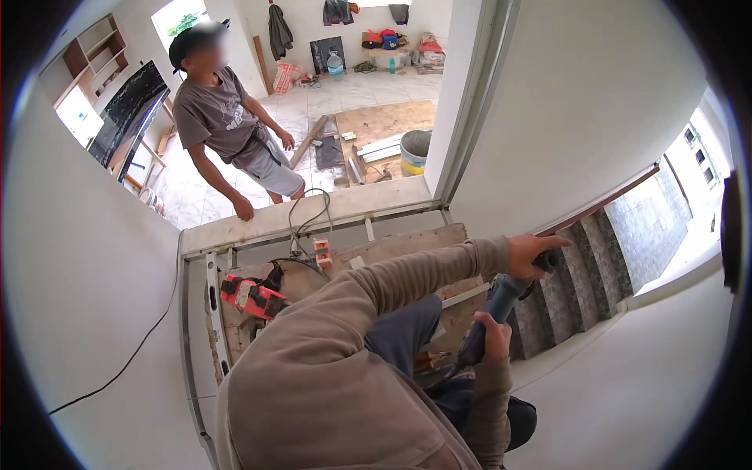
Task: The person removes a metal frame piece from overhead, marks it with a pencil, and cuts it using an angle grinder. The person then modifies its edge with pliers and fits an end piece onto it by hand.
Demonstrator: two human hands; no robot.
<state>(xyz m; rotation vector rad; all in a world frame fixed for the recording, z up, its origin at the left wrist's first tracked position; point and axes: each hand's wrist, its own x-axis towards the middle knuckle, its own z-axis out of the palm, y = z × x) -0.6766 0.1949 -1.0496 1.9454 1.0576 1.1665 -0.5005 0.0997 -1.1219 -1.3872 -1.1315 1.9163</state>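
Note:
A dark grey-blue power tool, which looks like an angle grinder (505, 298), is held tilted in front of me on the right. My right hand (495, 338) wraps round its body near the lower end. My left hand (531, 255) grips its upper end by a black side handle (551, 260), the index finger reaching past it. The tool's working end is largely hidden. Below my right hand lie orange-handled pliers (427, 360), partly covered by my leg. Left of my arm, a red and black tool (254, 296) rests on the rough ledge.
A spirit level (217, 305) lies along the ledge's left side, near an orange block (322, 253) and a looped cable (301, 219). Grey stairs (576, 286) drop on the right. Beyond the sill (352, 205) stands another person (227, 117), one hand on it, with a bucket (414, 152) behind.

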